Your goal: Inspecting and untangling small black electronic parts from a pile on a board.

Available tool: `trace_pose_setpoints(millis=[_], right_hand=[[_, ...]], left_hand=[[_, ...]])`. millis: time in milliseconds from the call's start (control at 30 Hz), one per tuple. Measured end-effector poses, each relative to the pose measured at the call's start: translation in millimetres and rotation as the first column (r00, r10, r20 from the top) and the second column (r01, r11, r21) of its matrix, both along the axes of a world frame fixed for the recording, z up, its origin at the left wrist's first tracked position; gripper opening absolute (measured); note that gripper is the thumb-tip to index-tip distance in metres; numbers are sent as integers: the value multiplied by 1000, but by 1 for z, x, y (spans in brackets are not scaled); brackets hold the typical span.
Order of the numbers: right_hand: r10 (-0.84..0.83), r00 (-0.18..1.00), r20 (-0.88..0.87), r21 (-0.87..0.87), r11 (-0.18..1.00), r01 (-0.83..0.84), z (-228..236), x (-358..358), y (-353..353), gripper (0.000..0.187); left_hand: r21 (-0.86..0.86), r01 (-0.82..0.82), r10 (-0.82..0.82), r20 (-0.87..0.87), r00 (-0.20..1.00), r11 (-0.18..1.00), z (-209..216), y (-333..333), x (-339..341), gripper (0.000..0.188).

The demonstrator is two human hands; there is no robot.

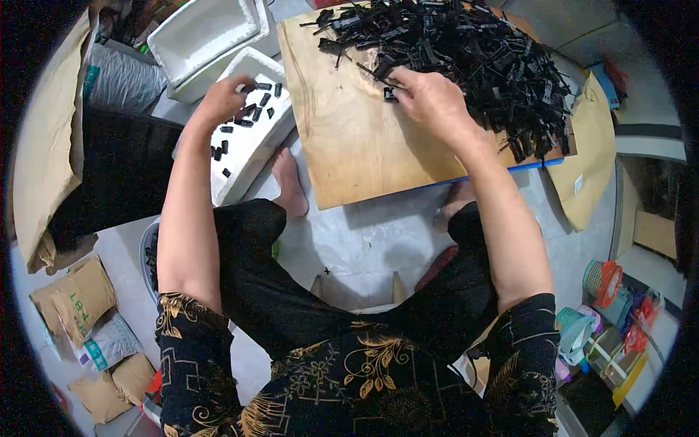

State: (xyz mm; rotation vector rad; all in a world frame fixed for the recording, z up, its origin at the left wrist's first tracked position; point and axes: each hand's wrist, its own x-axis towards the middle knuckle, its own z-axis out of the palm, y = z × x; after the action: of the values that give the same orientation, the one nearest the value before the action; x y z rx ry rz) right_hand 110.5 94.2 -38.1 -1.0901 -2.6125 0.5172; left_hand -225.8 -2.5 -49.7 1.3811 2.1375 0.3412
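A large heap of black plastic parts point(466, 58) was spread over the far and right portion of a wooden board point(349, 138) laid on the grey floor point(378, 233). The right hand point(429, 98) was rested at the near edge of the heap, its fingers curled and pinched around one small black piece point(389, 92) held against the board. The left hand point(222, 98) was stretched out over a white foam tray point(247, 156) just left of the board; its fingers were bent downward above the tray, and whether anything was gripped in them could not be told. A scatter of small black pieces point(251, 113) was seen lying inside that tray, mostly beneath and near the left hand. A second white foam box point(200, 33) was placed just behind the tray. Two bare feet were seen between tray and board, and brown paper sacks point(76, 298) were piled at the lower left.
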Motion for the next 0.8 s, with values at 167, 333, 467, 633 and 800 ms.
trace_pose_setpoints(millis=[167, 333, 467, 633, 800], right_hand=[[28, 971, 237, 232, 969, -84, -22, -11, -7, 12], [-21, 974, 225, 336, 940, -57, -22, -20, -9, 11], [-16, 967, 256, 286, 956, -60, -24, -13, -3, 13], [-72, 997, 24, 166, 984, 67, -18, -9, 7, 19], [-505, 697, -509, -781, 612, -127, 0, -9, 20, 22]], left_hand=[[-28, 210, -208, -319, 925, 977, -43, -4, -28, 40], [268, 267, -132, -434, 891, 926, -11, 10, 14, 50], [428, 369, -265, -283, 922, 825, 30, 21, 88, 43], [516, 468, -352, -311, 883, 717, 28, 25, 135, 43], [516, 293, -361, 34, 932, 805, 27, 35, 158, 56]])
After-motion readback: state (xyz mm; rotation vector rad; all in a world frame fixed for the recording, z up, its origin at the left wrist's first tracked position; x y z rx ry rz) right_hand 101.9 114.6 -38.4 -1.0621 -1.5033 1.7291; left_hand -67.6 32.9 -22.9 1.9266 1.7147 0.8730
